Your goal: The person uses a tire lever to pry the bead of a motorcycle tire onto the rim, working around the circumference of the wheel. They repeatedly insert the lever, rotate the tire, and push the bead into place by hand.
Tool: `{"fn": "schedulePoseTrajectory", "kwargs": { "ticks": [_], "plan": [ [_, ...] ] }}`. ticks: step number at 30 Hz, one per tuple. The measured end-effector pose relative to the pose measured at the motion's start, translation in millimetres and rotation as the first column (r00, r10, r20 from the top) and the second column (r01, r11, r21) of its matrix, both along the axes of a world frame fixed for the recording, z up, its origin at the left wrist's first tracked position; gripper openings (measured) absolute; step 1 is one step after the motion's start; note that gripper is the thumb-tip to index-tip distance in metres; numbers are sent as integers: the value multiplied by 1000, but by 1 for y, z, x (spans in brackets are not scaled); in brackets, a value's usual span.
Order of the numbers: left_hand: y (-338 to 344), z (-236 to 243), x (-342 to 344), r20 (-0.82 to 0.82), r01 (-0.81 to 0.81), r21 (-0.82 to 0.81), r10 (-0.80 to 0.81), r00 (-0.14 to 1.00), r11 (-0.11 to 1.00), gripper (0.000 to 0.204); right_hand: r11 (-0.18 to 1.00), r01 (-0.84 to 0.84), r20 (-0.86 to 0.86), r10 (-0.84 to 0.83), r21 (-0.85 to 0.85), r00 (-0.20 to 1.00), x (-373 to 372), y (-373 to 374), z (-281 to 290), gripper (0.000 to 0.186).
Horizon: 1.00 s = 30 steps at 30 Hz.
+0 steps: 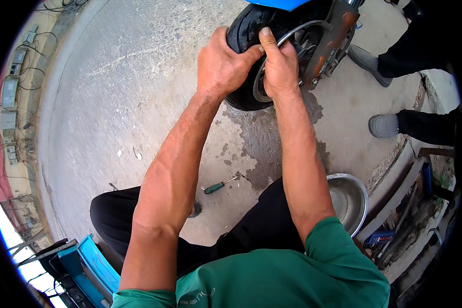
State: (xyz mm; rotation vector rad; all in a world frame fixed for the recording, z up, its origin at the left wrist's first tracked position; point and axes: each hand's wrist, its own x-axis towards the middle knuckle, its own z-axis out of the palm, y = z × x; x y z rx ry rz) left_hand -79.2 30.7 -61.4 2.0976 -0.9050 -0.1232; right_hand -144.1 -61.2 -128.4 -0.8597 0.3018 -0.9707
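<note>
Left hand: your left hand [223, 66] has its grip closed on the tyre [246, 98], back of the hand up, thumb pointing toward the right one; fingertips hidden.
Right hand: your right hand [281, 69] grips the tyre at the rim side, thumb up along it; the other fingers are mostly hidden.
Tyre: black, on the wheel at top centre, ahead of you, both your hands on its near part.
Wheel: silver rim [304, 25] just right of your right thumb; rusty metal arm [335, 38] beside it, blue panel [280, 4] above.
Ground: wet patch [262, 136] below the tyre; green-handled screwdriver [214, 188] lying between your knees.
Your right: metal basin [365, 203] by your right elbow, blue box [380, 236] beyond it.
Your left: open light-blue case [98, 264], lower corner.
Bystander: grey shoes [367, 64] and dark trousers, right of the wheel.
</note>
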Motion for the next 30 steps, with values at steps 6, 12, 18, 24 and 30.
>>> {"fn": "schedulePoseTrajectory", "kwargs": {
  "ticks": [6,12,18,24,30],
  "plan": [
    [22,-11,-2,-61,141,-3,-141,988,990,58,993,-114,57,113,20,992,-3,7,-31,33],
    [34,-32,4,-185,312,-206,-350,918,927,56,979,-202,108,197,34,974,-9,8,-25,32],
    [27,-33,6,-65,84,-86,-89,994,993,61,987,-159,126,153,33,980,-6,10,-27,38],
    [21,-17,1,-101,50,-75,-58,993,996,56,978,-202,135,194,48,972,-9,-7,-1,40],
    [22,-20,-2,-159,29,-110,-46,986,994,51,951,-307,200,306,-25,931,-16,-12,-17,36]
  ]
}}
